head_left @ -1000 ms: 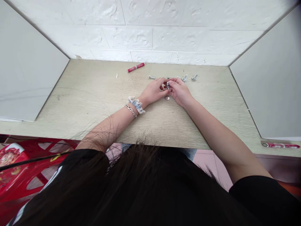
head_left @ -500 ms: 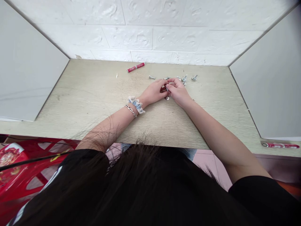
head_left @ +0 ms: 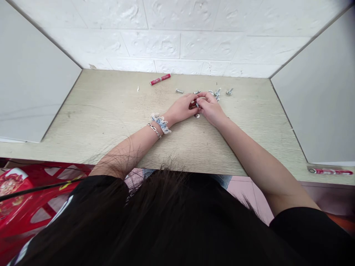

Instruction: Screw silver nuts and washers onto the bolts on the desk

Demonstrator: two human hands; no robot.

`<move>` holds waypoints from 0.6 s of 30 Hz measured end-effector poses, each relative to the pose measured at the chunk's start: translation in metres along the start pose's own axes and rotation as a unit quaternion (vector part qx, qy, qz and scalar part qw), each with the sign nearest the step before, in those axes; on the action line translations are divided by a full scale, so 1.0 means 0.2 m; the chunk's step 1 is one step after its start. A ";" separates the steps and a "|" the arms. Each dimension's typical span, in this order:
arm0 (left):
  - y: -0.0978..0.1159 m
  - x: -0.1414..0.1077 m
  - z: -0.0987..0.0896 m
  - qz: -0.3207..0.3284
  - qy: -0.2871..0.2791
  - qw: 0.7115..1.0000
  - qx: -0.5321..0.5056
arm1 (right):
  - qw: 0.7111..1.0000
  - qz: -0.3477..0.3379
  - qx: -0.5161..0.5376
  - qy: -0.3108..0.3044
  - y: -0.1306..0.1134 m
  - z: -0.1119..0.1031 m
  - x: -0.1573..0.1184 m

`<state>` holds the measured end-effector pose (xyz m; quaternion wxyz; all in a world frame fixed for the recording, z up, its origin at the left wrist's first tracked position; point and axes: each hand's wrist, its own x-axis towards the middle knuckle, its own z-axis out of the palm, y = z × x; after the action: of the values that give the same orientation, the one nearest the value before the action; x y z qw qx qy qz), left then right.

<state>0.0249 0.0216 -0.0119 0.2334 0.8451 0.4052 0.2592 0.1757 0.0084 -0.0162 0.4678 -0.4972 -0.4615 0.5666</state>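
Note:
My left hand [head_left: 181,109] and my right hand [head_left: 212,111] meet above the middle of the tabletop, fingertips together. Pinched between them is a small silver bolt [head_left: 197,105], mostly covered by the fingers; whether a nut sits on it cannot be seen. Just below the fingertips is a round metal washer [head_left: 197,115]. Behind the hands lies one bolt [head_left: 196,92], partly hidden by the fingers, and another bolt [head_left: 179,91] rests to its left. Beyond my right hand is a cluster of several bolts [head_left: 217,92], with a single bolt with a washer [head_left: 229,91] farther right.
On the pale wooden tabletop [head_left: 116,107], a red tube [head_left: 160,79] lies near the white brick-pattern wall [head_left: 155,44]. Another red tube [head_left: 331,171] is at the front right edge. Grey panels [head_left: 36,74] flank both sides. A red plastic chair [head_left: 33,199] stands at lower left.
My right fingertips have shifted very slightly around the bolt, leaving a little more of it showing. Everything else stays in place.

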 end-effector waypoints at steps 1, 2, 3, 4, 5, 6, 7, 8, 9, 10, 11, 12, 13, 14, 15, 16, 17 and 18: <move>0.00 0.00 0.00 0.000 0.000 1.000 0.000 | 1.000 -0.001 0.001 -0.001 0.00 0.00 0.00; 0.00 0.00 0.00 0.001 0.000 1.000 -0.001 | 1.000 -0.002 0.002 -0.002 0.01 0.00 0.00; 0.00 0.00 0.00 0.003 0.002 1.000 -0.002 | 1.000 -0.003 0.002 -0.005 0.01 -0.01 0.00; 0.00 0.00 0.00 0.005 0.005 1.000 -0.004 | 1.000 -0.006 0.001 -0.011 0.01 -0.01 0.00; 0.00 0.00 0.00 0.006 0.009 1.000 -0.006 | 1.000 -0.009 -0.001 -0.017 0.02 -0.02 0.00; 0.00 0.00 0.00 0.007 0.015 1.000 -0.009 | 1.000 -0.013 -0.003 -0.025 0.02 -0.02 0.00; 0.00 0.00 0.00 0.007 0.020 1.000 -0.012 | 0.999 -0.016 -0.005 -0.032 0.02 -0.02 0.00; 0.00 0.00 0.00 0.006 0.025 1.000 -0.014 | 0.999 -0.018 -0.005 -0.036 0.02 -0.02 0.00; 0.00 0.00 0.00 0.006 0.029 0.999 -0.014 | 0.999 -0.018 -0.001 -0.035 0.02 -0.02 0.00; 0.00 0.00 0.00 0.005 0.033 0.999 -0.012 | 0.999 -0.015 0.006 -0.030 0.02 -0.02 0.00; -0.01 0.00 0.00 0.004 0.038 0.999 -0.009 | 1.000 -0.011 0.015 -0.022 0.01 -0.02 0.00; -0.01 0.00 0.00 0.003 0.046 0.999 -0.005 | 1.000 -0.006 0.025 -0.011 0.01 -0.02 0.00; -0.02 0.01 0.01 0.002 0.055 0.998 -0.002 | 0.999 -0.001 0.034 -0.001 0.01 -0.02 0.01; -0.02 0.01 0.01 0.003 0.066 0.998 -0.001 | 0.999 0.002 0.040 0.008 0.01 -0.02 0.01; -0.03 0.01 0.01 0.004 0.076 0.997 0.000 | 0.999 0.003 0.044 0.013 0.01 -0.02 0.01; -0.03 0.01 0.02 0.006 0.084 0.996 0.001 | 0.999 0.002 0.045 0.013 0.02 -0.02 0.02; -0.04 0.01 0.02 0.009 0.089 0.996 0.001 | 0.999 -0.002 0.043 0.011 0.02 -0.02 0.02; -0.04 0.01 0.02 0.011 0.091 0.996 0.000 | 0.999 -0.006 0.040 0.006 0.03 -0.03 0.02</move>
<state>0.0237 0.0264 -0.0189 0.1923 0.8226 0.4152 0.3375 0.1805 0.0123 -0.0221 0.4934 -0.4783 -0.4391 0.5788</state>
